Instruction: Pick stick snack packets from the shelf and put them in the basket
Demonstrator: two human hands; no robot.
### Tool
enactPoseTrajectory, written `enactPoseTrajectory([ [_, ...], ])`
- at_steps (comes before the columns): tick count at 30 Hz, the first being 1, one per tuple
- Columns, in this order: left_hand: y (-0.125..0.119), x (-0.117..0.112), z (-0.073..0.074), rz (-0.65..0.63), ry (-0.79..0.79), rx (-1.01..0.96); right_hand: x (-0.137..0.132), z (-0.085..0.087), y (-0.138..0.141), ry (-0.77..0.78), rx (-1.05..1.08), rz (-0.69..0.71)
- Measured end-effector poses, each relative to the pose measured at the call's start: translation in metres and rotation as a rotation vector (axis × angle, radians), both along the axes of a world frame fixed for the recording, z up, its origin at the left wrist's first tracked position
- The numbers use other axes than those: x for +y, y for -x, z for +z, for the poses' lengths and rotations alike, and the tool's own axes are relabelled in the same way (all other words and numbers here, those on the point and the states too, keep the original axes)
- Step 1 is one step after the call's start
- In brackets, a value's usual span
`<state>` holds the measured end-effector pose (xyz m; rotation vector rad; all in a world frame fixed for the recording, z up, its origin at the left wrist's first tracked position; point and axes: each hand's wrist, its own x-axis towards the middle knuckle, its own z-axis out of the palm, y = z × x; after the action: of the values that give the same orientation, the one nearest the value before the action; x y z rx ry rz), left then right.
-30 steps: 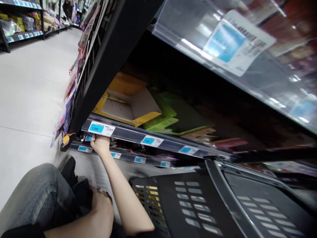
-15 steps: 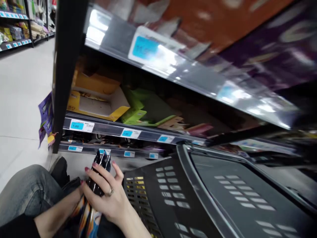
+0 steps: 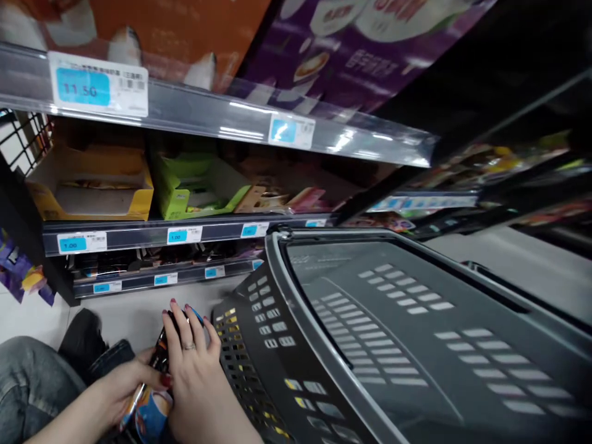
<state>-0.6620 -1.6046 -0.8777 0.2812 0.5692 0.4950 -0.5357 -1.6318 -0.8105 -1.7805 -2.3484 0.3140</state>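
Note:
Low in the view are shiny black packets [image 3: 150, 412] with orange and blue print, held between my two hands. My left hand [image 3: 123, 385] grips them from the left, its thumb lying across their front. From the right, my right hand [image 3: 197, 364], with a ring on one finger, is closed over their upper part, and its fingers hide much of them. How many packets there are I cannot tell. Just right of my right hand stands a dark grey shopping basket [image 3: 324, 330] with slotted sides; yellow things show through its slots.
Ahead is a shelf with a yellow carton [image 3: 97, 206], a green carton [image 3: 203, 203] and price tags [image 3: 81, 242]. Large orange and purple bags [image 3: 333, 58] fill the shelf above. Purple packets [image 3: 21, 265] hang at the left post. My bent knee [image 3: 32, 382] is at lower left.
The view has swung to the right, so the shelf now sits further left. My left hand has come into clearer sight, its thumb on the packets. My right hand still covers them.

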Motion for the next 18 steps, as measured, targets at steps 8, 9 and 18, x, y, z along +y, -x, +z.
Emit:
enactPoseTrajectory([
  [8,-0.001,0.015,0.028,0.097,0.011,0.147,0.015,0.001,-0.029,0.215,0.844,-0.237],
  [9,0.000,0.016,0.030,0.089,0.005,0.155,0.018,-0.003,-0.026,0.256,0.974,-0.337],
  [18,-0.002,0.009,0.035,-0.021,-0.041,0.109,0.029,-0.009,-0.014,0.413,1.440,-0.629],
])
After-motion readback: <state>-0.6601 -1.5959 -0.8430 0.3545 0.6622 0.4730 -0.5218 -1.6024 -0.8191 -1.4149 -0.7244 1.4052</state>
